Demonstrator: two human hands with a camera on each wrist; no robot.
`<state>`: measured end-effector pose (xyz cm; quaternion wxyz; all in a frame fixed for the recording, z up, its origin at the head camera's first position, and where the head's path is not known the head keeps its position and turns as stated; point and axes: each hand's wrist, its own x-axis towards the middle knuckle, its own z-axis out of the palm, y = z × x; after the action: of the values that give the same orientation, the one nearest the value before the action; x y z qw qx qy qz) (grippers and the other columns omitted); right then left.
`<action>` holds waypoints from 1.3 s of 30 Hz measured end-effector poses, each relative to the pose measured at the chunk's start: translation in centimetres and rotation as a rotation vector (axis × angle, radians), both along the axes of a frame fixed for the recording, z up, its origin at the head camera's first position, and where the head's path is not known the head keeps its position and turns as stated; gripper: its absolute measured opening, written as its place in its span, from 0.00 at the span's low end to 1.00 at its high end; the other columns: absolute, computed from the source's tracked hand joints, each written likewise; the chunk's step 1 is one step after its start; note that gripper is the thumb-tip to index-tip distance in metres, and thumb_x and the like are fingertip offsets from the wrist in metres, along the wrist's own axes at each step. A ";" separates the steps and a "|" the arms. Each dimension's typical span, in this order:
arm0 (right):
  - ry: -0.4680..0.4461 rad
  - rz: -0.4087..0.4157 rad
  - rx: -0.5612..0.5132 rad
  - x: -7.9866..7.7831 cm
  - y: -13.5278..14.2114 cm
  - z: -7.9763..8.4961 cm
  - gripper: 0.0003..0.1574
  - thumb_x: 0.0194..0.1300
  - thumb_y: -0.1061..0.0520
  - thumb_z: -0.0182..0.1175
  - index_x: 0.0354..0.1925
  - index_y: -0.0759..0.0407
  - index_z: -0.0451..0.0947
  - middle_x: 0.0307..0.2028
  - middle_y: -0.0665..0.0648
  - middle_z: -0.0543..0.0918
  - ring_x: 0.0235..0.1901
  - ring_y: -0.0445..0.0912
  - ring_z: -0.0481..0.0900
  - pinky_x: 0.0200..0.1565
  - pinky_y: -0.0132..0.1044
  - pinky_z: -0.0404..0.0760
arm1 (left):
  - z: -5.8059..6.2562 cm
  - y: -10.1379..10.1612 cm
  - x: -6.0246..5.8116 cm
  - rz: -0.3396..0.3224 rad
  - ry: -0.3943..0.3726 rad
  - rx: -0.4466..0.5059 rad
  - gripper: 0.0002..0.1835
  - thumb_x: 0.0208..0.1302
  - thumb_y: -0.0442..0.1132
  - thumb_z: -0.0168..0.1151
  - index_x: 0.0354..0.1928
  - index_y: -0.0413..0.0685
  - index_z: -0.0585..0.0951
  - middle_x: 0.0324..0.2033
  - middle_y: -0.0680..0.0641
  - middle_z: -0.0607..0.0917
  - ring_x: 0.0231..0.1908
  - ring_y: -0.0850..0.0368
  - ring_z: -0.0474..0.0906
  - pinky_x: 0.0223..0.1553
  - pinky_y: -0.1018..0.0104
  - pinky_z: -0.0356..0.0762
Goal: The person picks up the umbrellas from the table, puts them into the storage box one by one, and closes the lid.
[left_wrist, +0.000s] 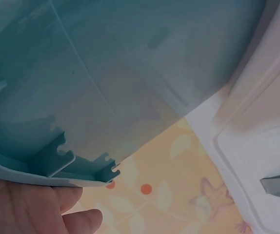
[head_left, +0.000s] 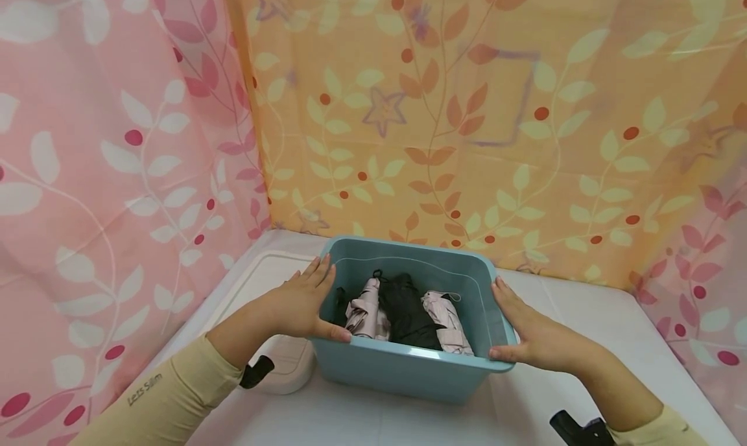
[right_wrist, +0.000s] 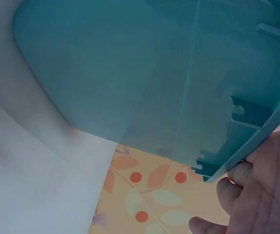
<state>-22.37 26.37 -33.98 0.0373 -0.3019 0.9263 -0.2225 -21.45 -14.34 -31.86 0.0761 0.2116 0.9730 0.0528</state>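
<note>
A blue plastic storage bin [head_left: 403, 371] stands on the white surface, its mouth facing up. My left hand [head_left: 294, 303] holds its left rim, with the thumb on the front rim and the other fingers along the side. On the opposite side, my right hand [head_left: 539, 332] grips the right rim, thumb at the front corner. Inside lie a pale pink folded umbrella [head_left: 364, 306], a black folded umbrella [head_left: 408, 313] and another pale folded umbrella [head_left: 448, 319]. Both wrist views show the bin's outer walls [left_wrist: 130, 73] [right_wrist: 120, 73], with fingers below the rim.
A whitish lid-like panel [head_left: 286, 365] lies left of the bin, partly behind my left arm. White cloth [head_left: 583, 316] covers the table. Patterned orange fabric [head_left: 438, 109] hangs behind, with pink fabric [head_left: 117, 174] on both sides.
</note>
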 end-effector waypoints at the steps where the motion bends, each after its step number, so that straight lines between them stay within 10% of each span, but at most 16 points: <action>1: 0.000 0.000 0.002 0.0 0.0 0.0 0.68 0.50 0.36 0.64 0.70 0.64 0.36 0.70 0.66 0.37 0.67 0.64 0.40 0.57 0.66 0.52 | 0.0 0.0 0.0 -0.002 -0.001 0.007 0.67 0.38 0.83 0.44 0.70 0.41 0.41 0.70 0.41 0.35 0.69 0.44 0.29 0.64 0.42 0.42; 10: 0.009 0.013 0.007 0.2 -0.1 0.3 0.68 0.51 0.37 0.64 0.70 0.67 0.37 0.70 0.68 0.37 0.67 0.66 0.41 0.57 0.66 0.53 | 0.0 -1.3 0.1 -0.033 0.022 0.059 0.65 0.40 0.82 0.43 0.71 0.44 0.39 0.70 0.43 0.35 0.69 0.47 0.30 0.65 0.44 0.42; 21: 0.019 0.007 0.023 0.3 -0.2 0.4 0.67 0.51 0.35 0.63 0.70 0.68 0.37 0.70 0.68 0.38 0.66 0.66 0.42 0.57 0.66 0.53 | -0.1 -8.3 1.1 0.175 0.052 0.266 0.61 0.47 0.75 0.51 0.71 0.42 0.41 0.70 0.39 0.41 0.69 0.41 0.34 0.62 0.39 0.42; 30: 0.013 0.006 0.027 0.4 -0.2 0.5 0.67 0.51 0.35 0.63 0.70 0.67 0.38 0.70 0.68 0.38 0.67 0.66 0.42 0.57 0.65 0.53 | -3.3 -12.9 2.7 0.279 -0.055 0.463 0.54 0.56 0.64 0.56 0.69 0.32 0.45 0.67 0.30 0.47 0.66 0.32 0.42 0.60 0.36 0.44; 39: -0.011 0.006 0.023 0.3 -0.3 0.5 0.66 0.52 0.36 0.63 0.70 0.67 0.36 0.70 0.68 0.36 0.67 0.66 0.41 0.58 0.65 0.53 | -7.2 -16.3 3.1 0.417 -0.266 0.675 0.43 0.65 0.59 0.48 0.71 0.44 0.44 0.69 0.34 0.46 0.66 0.30 0.38 0.55 0.29 0.41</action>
<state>-22.02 26.09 -33.49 0.0463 -0.3028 0.9277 -0.2132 -18.35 -30.59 -39.11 0.1150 0.0146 0.9048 0.4098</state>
